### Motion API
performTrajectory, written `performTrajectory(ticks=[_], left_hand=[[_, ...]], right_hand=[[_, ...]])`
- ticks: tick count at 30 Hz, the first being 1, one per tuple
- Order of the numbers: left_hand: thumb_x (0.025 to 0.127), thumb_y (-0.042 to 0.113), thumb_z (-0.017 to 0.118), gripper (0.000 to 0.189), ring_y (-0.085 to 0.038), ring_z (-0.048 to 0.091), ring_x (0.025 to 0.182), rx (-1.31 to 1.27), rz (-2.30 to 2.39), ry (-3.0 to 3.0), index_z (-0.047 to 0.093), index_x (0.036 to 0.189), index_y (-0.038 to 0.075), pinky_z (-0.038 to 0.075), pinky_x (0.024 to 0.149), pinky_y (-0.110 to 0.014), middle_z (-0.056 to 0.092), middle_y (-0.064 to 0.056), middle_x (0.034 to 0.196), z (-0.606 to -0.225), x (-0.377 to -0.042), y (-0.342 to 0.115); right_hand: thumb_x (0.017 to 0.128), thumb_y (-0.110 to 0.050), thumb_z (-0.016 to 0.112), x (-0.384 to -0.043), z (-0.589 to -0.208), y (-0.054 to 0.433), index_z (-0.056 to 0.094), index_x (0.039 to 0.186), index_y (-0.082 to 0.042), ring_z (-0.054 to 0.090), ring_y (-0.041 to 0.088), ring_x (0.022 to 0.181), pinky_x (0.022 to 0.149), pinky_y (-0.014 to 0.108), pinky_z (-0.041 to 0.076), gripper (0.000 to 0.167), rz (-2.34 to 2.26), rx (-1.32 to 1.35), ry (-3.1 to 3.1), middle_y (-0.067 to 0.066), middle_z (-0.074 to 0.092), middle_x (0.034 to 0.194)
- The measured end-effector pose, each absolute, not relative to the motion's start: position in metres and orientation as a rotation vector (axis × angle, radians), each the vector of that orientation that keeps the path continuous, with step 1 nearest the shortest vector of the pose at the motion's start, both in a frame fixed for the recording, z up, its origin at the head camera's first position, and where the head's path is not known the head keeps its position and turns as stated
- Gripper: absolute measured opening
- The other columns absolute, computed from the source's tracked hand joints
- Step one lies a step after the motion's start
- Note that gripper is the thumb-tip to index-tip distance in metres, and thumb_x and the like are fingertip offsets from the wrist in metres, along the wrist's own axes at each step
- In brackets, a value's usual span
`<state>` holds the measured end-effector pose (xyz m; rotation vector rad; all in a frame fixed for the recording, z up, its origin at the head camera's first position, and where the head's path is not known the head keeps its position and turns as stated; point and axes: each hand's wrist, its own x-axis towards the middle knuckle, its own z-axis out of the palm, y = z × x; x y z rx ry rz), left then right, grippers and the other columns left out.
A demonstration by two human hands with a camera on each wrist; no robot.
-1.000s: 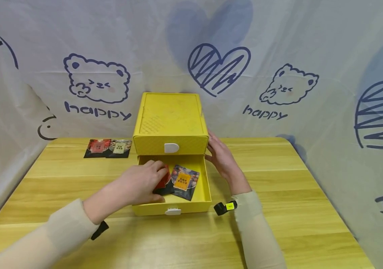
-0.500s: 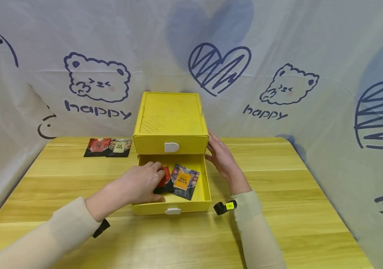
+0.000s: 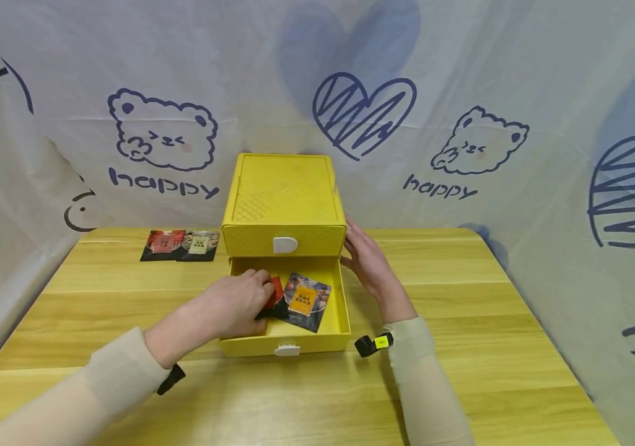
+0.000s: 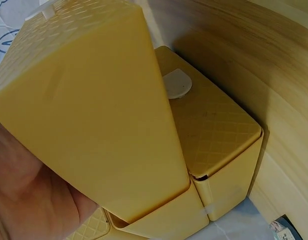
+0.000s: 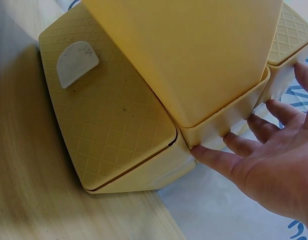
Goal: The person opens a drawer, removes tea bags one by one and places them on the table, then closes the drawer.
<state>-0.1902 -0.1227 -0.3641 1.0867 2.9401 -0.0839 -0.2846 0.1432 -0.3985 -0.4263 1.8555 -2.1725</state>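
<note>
A yellow drawer box [image 3: 286, 186] stands mid-table with its lower drawer [image 3: 328, 342] pulled out. My left hand [image 3: 233, 303] reaches over the drawer's left wall, fingers bent down onto a red-and-black packet [image 3: 277, 294]. The hand covers much of that packet, and its fingertips are hidden; I cannot tell whether they pinch it. Beside it in the drawer lies a dark packet with an orange label [image 3: 303, 301]. My right hand [image 3: 370, 260] rests against the box's right side. In the right wrist view, its spread fingers [image 5: 218, 159] touch the yellow wall.
Two flat packets lie side by side at the table's back left, one with a red label [image 3: 162, 245], one with a pale label [image 3: 199, 246]. The upper drawer [image 3: 256, 240] is closed, with a white handle [image 3: 285, 245]. A printed curtain [image 3: 462, 74] hangs behind the table.
My left hand has shifted slightly within the drawer and its thumb has drawn inward; a little more of the red packet shows. My right hand stays at the box's side.
</note>
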Motion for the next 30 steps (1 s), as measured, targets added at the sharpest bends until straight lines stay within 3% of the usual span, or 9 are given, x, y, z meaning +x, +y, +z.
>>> performTrajectory(ticks=[7, 16, 25, 30], left_hand=[[0.082, 0.017, 0.077, 0.037, -0.028, 0.062, 0.089, 1.098, -0.044, 2.972, 0.069, 0.112, -0.005, 0.061, 0.075, -0.043, 0.067, -0.017, 0.107, -0.3646, -0.1888, -0.1231], [0.094, 0.001, 0.068, 0.027, -0.029, 0.066, 0.093, 1.079, -0.076, 2.982, 0.069, 0.12, -0.003, 0.063, 0.077, -0.043, 0.07, -0.016, 0.109, -0.3619, -0.186, -0.121], [0.093, -0.006, 0.068, 0.033, -0.028, 0.07, 0.098, 1.067, -0.062, 2.959, 0.068, 0.126, -0.002, 0.064, 0.078, -0.042, 0.072, -0.016, 0.114, -0.3608, -0.1866, -0.1223], [0.091, -0.009, 0.068, 0.028, -0.026, 0.072, 0.095, 1.09, -0.022, 2.997, 0.071, 0.117, 0.0, 0.064, 0.072, -0.042, 0.073, -0.014, 0.111, -0.3614, -0.185, -0.1241]], right_hand=[[0.113, -0.034, 0.035, -0.285, -0.3987, 0.143, 0.023, 0.167, -0.021, 0.022, 0.025, 0.158, 0.123, 0.06, 0.028, 0.057, -2.174, -0.437, 1.856, 0.002, 0.023, 0.172], [0.113, -0.033, 0.035, -0.285, -0.3984, 0.1429, 0.023, 0.167, -0.021, 0.021, 0.025, 0.158, 0.123, 0.061, 0.027, 0.057, -2.172, -0.449, 1.854, 0.003, 0.022, 0.173], [0.113, -0.033, 0.037, -0.2857, -0.3985, 0.1422, 0.024, 0.167, -0.02, 0.021, 0.025, 0.158, 0.123, 0.06, 0.026, 0.057, -2.178, -0.428, 1.855, 0.002, 0.022, 0.172], [0.113, -0.033, 0.037, -0.2852, -0.398, 0.1421, 0.024, 0.167, -0.02, 0.021, 0.025, 0.158, 0.124, 0.06, 0.027, 0.057, -2.175, -0.431, 1.859, 0.002, 0.022, 0.172]])
